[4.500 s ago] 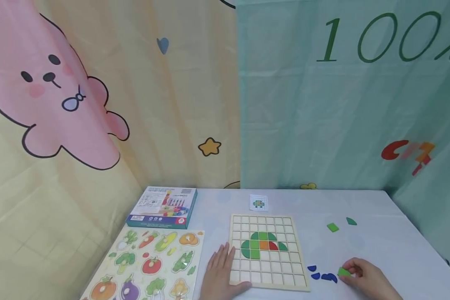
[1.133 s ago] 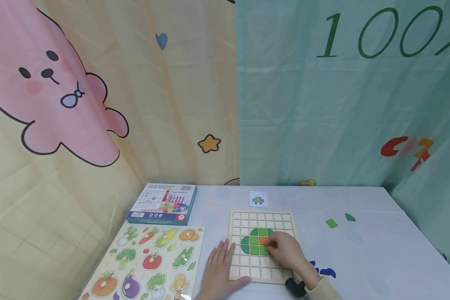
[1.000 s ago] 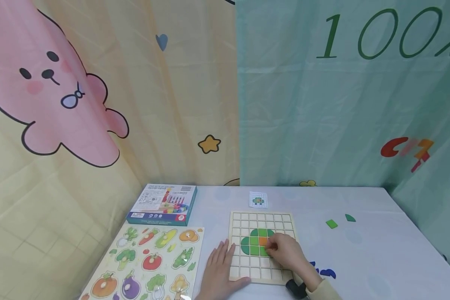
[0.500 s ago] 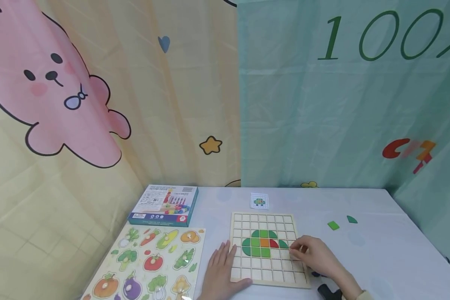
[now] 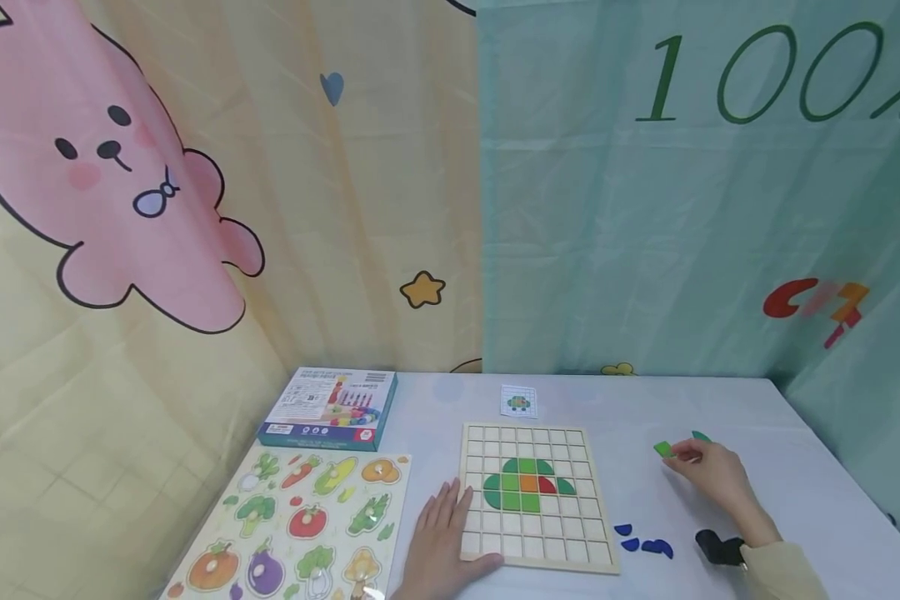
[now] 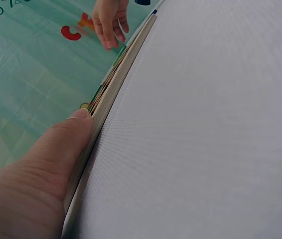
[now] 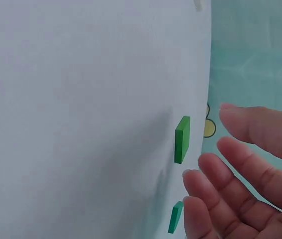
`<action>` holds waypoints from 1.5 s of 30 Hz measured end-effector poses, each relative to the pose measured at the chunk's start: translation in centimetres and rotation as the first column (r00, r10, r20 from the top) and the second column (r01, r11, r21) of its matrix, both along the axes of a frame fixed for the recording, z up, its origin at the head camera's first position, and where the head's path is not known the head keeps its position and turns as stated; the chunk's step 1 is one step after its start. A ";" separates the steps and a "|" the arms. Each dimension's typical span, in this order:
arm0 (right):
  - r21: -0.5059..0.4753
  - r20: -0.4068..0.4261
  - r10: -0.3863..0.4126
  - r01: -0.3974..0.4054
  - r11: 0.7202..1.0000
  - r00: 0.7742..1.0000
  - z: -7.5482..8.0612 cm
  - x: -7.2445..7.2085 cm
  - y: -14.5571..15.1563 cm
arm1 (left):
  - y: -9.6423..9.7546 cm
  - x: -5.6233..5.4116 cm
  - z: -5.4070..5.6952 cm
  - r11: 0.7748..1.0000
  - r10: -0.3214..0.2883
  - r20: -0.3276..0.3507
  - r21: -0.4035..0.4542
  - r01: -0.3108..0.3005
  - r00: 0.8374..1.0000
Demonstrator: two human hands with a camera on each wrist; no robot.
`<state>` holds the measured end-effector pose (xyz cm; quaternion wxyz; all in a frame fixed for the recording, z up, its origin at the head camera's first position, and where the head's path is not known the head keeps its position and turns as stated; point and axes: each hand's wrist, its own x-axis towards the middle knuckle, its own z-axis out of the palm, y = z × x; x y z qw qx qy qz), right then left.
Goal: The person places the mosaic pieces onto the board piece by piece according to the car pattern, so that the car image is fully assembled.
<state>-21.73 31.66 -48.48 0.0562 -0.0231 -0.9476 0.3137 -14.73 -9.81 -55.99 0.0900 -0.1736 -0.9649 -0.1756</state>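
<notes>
My left hand lies with straight fingers along the left edge of a wooden grid board, its thumb over the near edge. Green, orange and red tiles form a shape in the board's cells. To the right, my right hand hovers at a light green square tile. In the right wrist view the thumb and fingers are apart, with nothing between them, and the square tile lies just beyond the fingertips. A dark green quarter-circle tile sits beside it, partly behind the hand.
Several blue pieces lie right of the board. A small pattern card is behind it. At the left are a vegetable puzzle board and a flat toy box. A dark wrist camera sits on the right wrist.
The right hand earlier held a light green square tile, which now sits in the board under the orange one. The hand has since moved right to the other square. The left hand stays put.
</notes>
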 end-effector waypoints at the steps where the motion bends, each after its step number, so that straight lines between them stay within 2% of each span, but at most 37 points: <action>1: -0.012 -0.003 -0.003 0.003 1.000 1.000 -0.1 -0.2 0.2 | 0.0 0.0 0.0 1.000 -0.002 0.001 0.005 0.002 1.000; 5: -0.039 0.026 -0.010 0.011 0.999 1.000 -0.4 -1.1 0.4 | 0.0 0.0 0.0 1.000 -0.004 0.003 0.014 0.004 1.000; 9: -0.024 0.073 -0.014 0.016 1.000 0.997 -0.8 -1.7 0.4 | 0.0 0.0 -0.1 1.000 0.001 0.008 0.003 -0.001 1.000; 22: 0.016 0.088 -0.054 0.052 0.998 0.995 -2.1 -2.9 0.8 | 0.2 0.1 -0.1 1.000 0.010 0.046 0.006 -0.010 0.999; 27: -0.018 0.120 -0.039 0.042 0.999 0.992 -2.0 -2.7 1.0 | 0.2 0.1 -0.1 1.000 0.013 0.051 -0.007 -0.013 0.999; 34: -0.099 0.151 0.026 -0.011 0.995 0.988 -1.6 -1.9 0.8 | 0.1 0.0 0.1 1.000 0.006 0.040 0.005 -0.007 0.999; 45: -0.033 0.052 0.046 -0.044 0.998 0.998 -1.7 0.0 -0.6 | 0.0 0.1 0.4 1.000 -0.003 0.032 0.004 0.003 0.999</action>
